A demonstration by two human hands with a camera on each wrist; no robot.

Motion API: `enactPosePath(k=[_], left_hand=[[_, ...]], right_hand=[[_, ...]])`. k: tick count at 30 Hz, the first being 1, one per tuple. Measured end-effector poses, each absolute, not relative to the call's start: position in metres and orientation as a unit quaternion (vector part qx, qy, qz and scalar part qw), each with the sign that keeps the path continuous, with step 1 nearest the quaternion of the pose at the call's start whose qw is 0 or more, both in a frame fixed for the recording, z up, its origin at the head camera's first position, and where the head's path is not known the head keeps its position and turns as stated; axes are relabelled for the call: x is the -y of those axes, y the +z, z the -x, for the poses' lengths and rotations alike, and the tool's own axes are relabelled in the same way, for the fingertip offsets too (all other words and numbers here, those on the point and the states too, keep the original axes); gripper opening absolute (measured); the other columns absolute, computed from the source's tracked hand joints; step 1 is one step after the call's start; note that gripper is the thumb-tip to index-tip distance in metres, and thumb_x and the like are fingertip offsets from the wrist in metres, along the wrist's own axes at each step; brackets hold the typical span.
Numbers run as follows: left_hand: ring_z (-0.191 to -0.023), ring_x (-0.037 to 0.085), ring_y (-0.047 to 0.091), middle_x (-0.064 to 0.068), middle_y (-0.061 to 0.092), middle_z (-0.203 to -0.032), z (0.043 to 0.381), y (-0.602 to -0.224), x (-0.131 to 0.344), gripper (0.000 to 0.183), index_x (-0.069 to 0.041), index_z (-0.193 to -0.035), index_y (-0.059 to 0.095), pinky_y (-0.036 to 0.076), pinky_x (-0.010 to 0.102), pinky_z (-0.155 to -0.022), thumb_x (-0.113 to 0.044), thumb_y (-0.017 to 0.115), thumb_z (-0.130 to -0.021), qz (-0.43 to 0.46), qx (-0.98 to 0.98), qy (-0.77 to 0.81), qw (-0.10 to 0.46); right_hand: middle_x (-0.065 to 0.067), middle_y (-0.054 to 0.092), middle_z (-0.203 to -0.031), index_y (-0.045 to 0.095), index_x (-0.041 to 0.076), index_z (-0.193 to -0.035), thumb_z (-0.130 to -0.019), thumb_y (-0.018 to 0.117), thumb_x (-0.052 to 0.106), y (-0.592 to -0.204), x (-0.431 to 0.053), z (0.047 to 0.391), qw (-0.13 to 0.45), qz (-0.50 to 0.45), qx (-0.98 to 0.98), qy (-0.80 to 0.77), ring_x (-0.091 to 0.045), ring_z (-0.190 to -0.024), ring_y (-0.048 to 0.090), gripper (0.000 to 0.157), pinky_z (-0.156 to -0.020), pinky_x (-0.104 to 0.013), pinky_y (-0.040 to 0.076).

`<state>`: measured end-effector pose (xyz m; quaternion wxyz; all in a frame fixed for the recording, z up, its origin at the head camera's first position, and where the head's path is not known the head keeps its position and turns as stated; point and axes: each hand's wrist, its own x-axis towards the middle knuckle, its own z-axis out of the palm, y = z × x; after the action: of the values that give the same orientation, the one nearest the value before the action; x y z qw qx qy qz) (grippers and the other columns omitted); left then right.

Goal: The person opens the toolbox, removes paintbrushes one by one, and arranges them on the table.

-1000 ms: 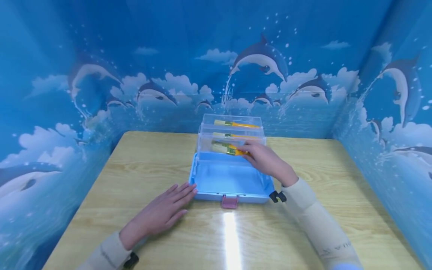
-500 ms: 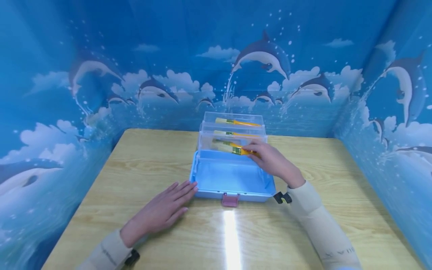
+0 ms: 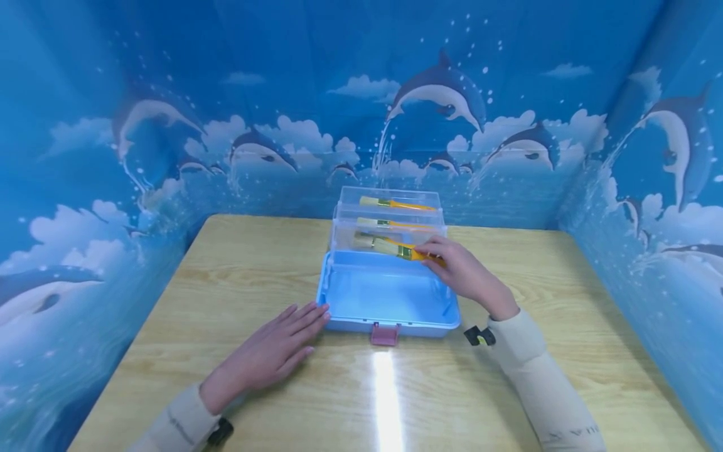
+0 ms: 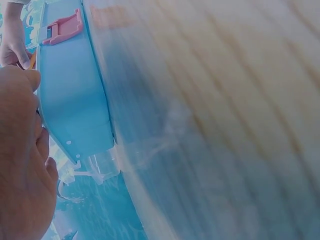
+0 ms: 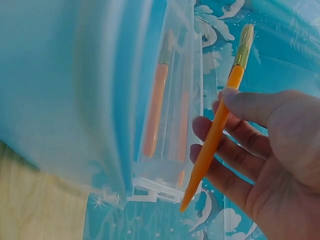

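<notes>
My right hand [image 3: 465, 273] pinches a flat paintbrush [image 3: 405, 252] by its orange handle, above the back of an open blue box [image 3: 390, 323]. Its pale bristles point left; in the right wrist view the thumb [image 5: 250, 105] presses the handle against the fingers. Clear stepped trays [image 3: 344, 213] rise at the box's rear. Paintbrushes lie in them, one in the top tray [image 3: 409, 206] and one in the middle tray [image 3: 390, 224]; another in the lowest tray is partly covered by the held brush. My left hand [image 3: 268, 351] lies with straight fingers, fingertips at the box's front left corner.
A pink latch [image 3: 385, 334] hangs at the box's front. The wooden table [image 3: 254, 263] is bordered at the back and sides by a blue curtain [image 3: 271, 75] printed with dolphins. A bright light reflection runs across the tabletop before the box.
My right hand has moved a little to the right, carrying the paintbrush along over the lowest tray. The left hand stays at the box's corner.
</notes>
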<state>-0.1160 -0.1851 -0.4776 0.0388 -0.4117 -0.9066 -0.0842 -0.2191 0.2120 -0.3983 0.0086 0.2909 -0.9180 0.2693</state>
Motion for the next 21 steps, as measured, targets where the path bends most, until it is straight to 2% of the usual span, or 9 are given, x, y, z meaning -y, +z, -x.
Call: enactPosePath(k=[8,15,21], left_hand=[[-0.156,0.020,0.019,0.000,0.018,-0.170,0.117,-0.477,0.185,0.062,-0.017,-0.163,0.021,0.018,0.046,-0.127,-0.036,0.044,-0.109,0.415,0.906,-0.079,0.036],[-0.156,0.020,0.019,-0.001,0.017,-0.170,0.116,-0.475,0.184,0.063,-0.019,-0.163,0.021,0.018,0.048,-0.127,-0.035,0.047,-0.108,0.409,0.908,-0.081,0.025],[-0.156,0.020,0.019,0.000,0.018,-0.170,0.116,-0.476,0.184,0.063,-0.017,-0.163,0.022,0.018,0.047,-0.127,-0.034,0.048,-0.108,0.411,0.907,-0.083,0.031]], right_hand=[[-0.009,0.064,-0.126,0.066,0.005,-0.132,-0.097,0.065,-0.001,-0.399,-0.216,0.218,0.006,-0.284,0.919,0.274,-0.025,-0.110,0.065,0.036,-0.090,-0.044,0.060],[-0.007,0.066,-0.117,0.068,0.005,-0.130,-0.097,0.066,0.000,-0.401,-0.222,0.216,0.013,-0.282,0.918,0.278,-0.021,-0.102,0.065,0.033,-0.085,-0.040,0.060],[-0.007,0.067,-0.117,0.068,0.005,-0.129,-0.097,0.066,0.000,-0.401,-0.226,0.213,0.016,-0.276,0.917,0.289,-0.023,-0.104,0.066,0.032,-0.086,-0.041,0.061]])
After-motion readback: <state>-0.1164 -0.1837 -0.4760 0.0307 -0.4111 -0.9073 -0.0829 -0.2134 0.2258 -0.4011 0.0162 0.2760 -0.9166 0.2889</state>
